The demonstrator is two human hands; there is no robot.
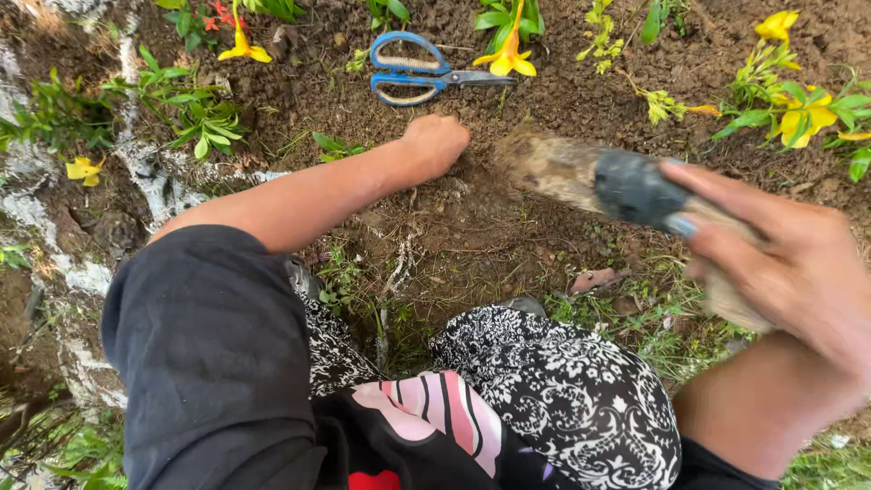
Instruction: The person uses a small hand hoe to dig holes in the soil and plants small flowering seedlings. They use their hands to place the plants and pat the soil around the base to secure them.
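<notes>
The left hand [435,143] is pressing, closed in a loose fist and gripping nothing visible, into the bare soil [508,227] below the blue-handled scissors [417,70], while the right hand [789,259] is clasping the handle of a soil-caked trowel [581,172], blade pointing toward the left hand.

Outdoor daylight fell on dark bare soil [544,82], edged by yellow flowers [508,59], green plants [195,109], sparse grass [653,322] and pale stones [154,181].
</notes>
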